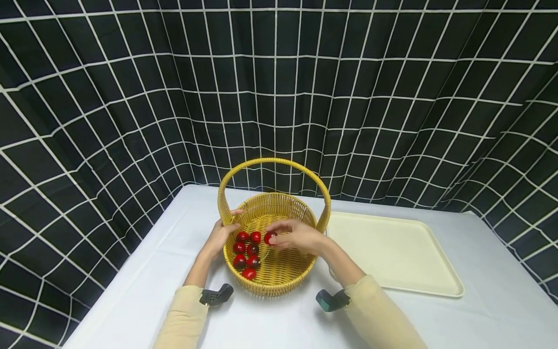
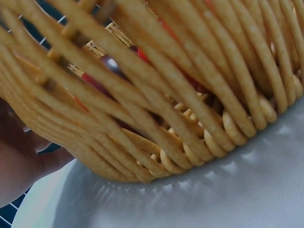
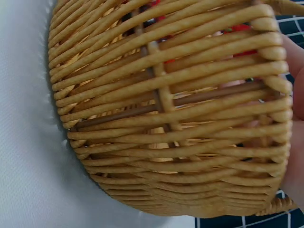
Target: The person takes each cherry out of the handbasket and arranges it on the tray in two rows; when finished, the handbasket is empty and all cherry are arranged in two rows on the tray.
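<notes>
A yellow woven basket (image 1: 279,289) with a tall arched handle (image 1: 274,160) stands on the table. Dark red cherries (image 1: 240,261), several of them, lie grouped in its left half. My left hand (image 1: 215,238) holds the basket's left rim by the foot of the handle, thumb over the inside. Inside the basket, my right hand (image 1: 301,236) pinches one cherry (image 1: 270,238) between thumb and fingers, just right of the group. Both wrist views are mostly filled by the basket's wall (image 2: 190,118), with red cherries (image 3: 237,35) glimpsed through the gaps.
To the right of the basket lies a cream rectangular tray (image 1: 392,252), its left edge close to the basket. A white cloth (image 1: 270,325) covers the table. Black curtains (image 1: 348,97) with a white grid enclose the back and sides.
</notes>
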The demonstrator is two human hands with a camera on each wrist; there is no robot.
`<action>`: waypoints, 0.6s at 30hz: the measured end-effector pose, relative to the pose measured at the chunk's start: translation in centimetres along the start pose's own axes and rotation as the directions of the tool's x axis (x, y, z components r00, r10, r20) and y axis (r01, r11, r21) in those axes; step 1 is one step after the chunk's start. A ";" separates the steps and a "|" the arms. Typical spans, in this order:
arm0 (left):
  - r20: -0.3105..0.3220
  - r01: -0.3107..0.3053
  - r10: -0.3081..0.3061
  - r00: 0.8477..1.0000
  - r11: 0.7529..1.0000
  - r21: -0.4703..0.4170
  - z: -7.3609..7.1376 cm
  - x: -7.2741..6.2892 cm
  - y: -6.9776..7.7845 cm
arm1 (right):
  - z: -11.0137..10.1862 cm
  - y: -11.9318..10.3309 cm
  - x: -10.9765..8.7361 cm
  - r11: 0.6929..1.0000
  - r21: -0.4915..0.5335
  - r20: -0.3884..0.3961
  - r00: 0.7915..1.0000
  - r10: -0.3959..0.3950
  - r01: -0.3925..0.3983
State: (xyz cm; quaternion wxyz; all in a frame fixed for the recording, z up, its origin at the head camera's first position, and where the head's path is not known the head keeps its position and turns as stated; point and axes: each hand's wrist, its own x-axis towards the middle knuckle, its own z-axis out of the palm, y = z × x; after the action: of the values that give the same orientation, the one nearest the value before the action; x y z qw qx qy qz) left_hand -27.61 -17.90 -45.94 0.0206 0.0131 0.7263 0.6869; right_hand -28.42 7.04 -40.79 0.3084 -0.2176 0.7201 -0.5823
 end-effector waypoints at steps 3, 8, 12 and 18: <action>-0.004 0.000 0.000 1.000 1.000 0.002 0.1 -0.2 0.1 | -0.2 -0.1 -0.4 0.999 0.050 0.008 1.000 -0.011 0.011; 0.002 0.007 -0.007 1.000 1.000 -0.003 0.1 -0.6 0.7 | -0.3 -0.2 -1.3 0.997 -0.078 -0.016 1.000 -0.026 0.024; 0.009 0.014 -0.014 1.000 1.000 0.000 0.4 -1.3 1.9 | -0.4 -0.1 -1.8 0.988 -0.147 -0.048 0.997 -0.053 0.045; 0.012 0.003 -0.003 1.000 1.000 0.007 0.3 -1.4 2.2 | -0.6 0.1 -2.6 0.990 -0.126 -0.053 0.996 -0.066 0.058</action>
State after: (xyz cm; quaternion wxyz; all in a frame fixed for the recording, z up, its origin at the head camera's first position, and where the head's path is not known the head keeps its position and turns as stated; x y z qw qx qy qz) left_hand -26.19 -17.52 -43.76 0.0259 0.0159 0.7285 0.6844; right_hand -26.98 9.27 -40.31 0.2554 -0.2421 0.7564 -0.5514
